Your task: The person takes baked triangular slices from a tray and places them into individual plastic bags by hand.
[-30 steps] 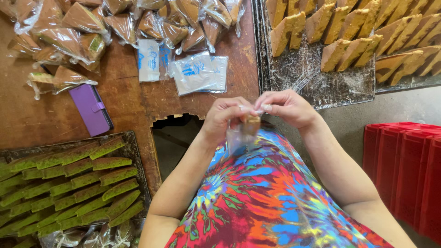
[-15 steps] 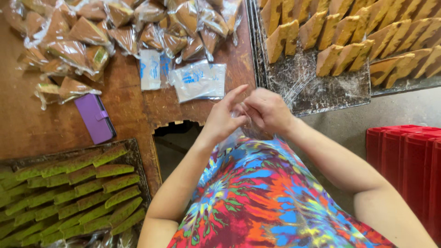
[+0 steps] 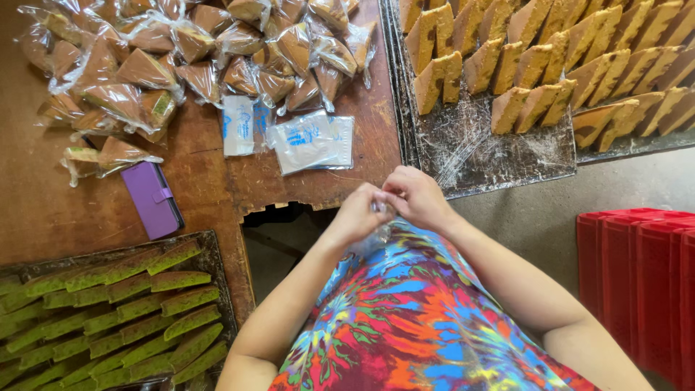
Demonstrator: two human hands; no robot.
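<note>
My left hand (image 3: 358, 216) and my right hand (image 3: 414, 197) meet just off the table's front edge, above my lap. Both pinch the top of a small clear plastic bag (image 3: 371, 237) that hangs between them. What is in the bag is hidden by my fingers. A stack of empty clear bags with blue print (image 3: 311, 141) lies on the wooden table (image 3: 217, 181) just beyond my hands.
Several bagged brown wedge cakes (image 3: 188, 51) are heaped at the table's back. A purple wallet (image 3: 152, 198) lies to the left. A tray of green cake slices (image 3: 108, 311) is at lower left, a tray of brown wedges (image 3: 550, 65) at upper right, red crates (image 3: 637, 275) at right.
My hands have closed together over the bag's top, and the piece seen inside it a second ago is now hidden. The view has shifted slightly.
</note>
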